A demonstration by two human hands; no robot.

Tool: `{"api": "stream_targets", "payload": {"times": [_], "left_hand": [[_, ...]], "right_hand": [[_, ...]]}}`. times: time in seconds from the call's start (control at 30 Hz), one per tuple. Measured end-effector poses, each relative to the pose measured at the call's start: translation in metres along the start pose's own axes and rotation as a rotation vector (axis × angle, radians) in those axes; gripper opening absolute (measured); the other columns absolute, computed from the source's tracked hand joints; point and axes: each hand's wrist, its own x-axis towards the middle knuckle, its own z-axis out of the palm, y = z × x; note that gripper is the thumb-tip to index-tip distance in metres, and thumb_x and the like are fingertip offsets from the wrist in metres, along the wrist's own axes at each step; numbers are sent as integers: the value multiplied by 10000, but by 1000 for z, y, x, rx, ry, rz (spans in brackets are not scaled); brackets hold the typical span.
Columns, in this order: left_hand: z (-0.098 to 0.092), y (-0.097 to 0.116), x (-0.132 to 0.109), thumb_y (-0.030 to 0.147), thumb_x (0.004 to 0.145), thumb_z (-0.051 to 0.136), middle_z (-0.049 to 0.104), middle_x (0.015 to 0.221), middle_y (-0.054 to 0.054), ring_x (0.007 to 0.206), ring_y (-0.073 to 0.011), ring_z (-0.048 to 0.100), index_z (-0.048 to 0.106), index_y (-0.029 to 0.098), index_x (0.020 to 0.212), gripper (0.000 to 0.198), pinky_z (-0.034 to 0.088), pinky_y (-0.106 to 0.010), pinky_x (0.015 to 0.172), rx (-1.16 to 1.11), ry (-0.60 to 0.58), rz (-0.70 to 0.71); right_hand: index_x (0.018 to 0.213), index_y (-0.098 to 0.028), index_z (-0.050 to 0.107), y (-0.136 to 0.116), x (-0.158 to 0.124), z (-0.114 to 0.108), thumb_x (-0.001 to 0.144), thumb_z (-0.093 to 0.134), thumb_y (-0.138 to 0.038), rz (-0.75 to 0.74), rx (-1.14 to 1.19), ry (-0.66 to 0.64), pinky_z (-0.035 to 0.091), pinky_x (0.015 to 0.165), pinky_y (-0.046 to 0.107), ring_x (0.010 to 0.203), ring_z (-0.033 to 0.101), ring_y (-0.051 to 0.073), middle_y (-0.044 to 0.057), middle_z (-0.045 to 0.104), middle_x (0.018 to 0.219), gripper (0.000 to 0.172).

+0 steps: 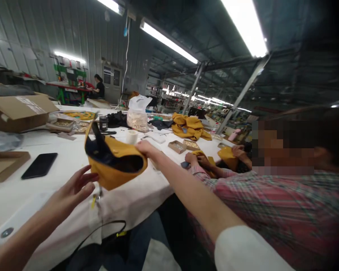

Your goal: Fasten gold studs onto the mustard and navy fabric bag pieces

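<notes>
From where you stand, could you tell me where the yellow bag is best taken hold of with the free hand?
Probably at the yellow bag's left rim, coming from the left. The right hand pinches the right edge of its dark open mouth, and the left hand is open just beside the unsupported left side.

Long fluorescent ceiling tubes light a workshop brightly, glaring white above the white table. The table top beneath them is evenly lit, with soft, faint shadows. Right of the table the view darkens and smears with motion blur. Straight beams bend near the edges from wide-lens distortion. Far behind the table, the background is hazy.
</notes>
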Motion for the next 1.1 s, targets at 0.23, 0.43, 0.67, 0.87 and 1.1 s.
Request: {"api": "stream_targets", "payload": {"times": [0.23,0.43,0.67,0.87,1.1], "left_hand": [[14,-49,25,1045,794,801,660,1560,-290,1280,-443,777,255,69,1813,1513,639,-631,1144,233,63,-251],[37,-65,64,1065,877,629,576,1610,-307,1445,-488,611,493,22,1722,1349,481,-721,1314,532,128,-70],[83,-36,81,1098,901,521,495,1835,-258,1663,-533,513,387,149,1834,1338,373,-753,1405,662,-78,-131],[78,-31,86,1033,927,602,876,1231,-174,1268,-522,801,750,213,1420,968,631,-644,1169,456,-135,-165],[69,-43,87,1016,828,778,783,708,-108,609,-347,741,716,245,833,774,564,-411,557,382,-167,-340]], "right_hand": [[1316,-192,868,71,-77,102,1093,751,-240,25,-48,-214,575,1116,403,1315,756,320,160,812,1443,257],[1577,-224,752,68,-100,80,1071,857,-549,-217,452,-204,538,1324,498,1482,701,326,147,730,1596,611],[1766,-361,510,47,-120,93,951,885,-203,-347,1135,-367,488,1431,596,1716,558,339,100,513,1880,911],[1899,-415,160,26,-125,97,822,782,-62,-429,1327,-475,519,1415,575,1721,553,342,112,435,1915,1293],[1450,-300,611,44,-111,121,796,783,-257,140,1304,-60,760,1021,562,1345,763,346,118,680,1508,677]]}}
